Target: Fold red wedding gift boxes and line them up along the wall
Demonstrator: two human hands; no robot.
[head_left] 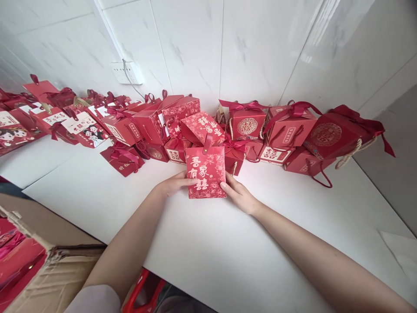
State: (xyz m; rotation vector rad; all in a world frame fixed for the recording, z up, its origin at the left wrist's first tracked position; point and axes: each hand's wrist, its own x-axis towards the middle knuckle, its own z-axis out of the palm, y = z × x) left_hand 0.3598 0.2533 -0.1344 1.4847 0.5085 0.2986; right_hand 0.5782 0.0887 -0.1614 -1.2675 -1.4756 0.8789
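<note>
**A:** From the head view, how many hands, and on what?

**B:** Two. The left hand (174, 184) and the right hand (239, 195) each pinch a side edge of one flat red box (206, 172). It sits at the centre of the frame, at the white bench (208, 252).

**A:** What crowds it?

**B:** A row of gift boxes (288, 126) stands just behind it. The row runs along the tiled wall from the upper left to the right of the frame. There are well over a dozen, overlapping too much for an exact count.

**A:** Anything else?

**B:** One wall socket (127, 71) at the upper left, and one cardboard carton (61, 269) at the lower left.
</note>
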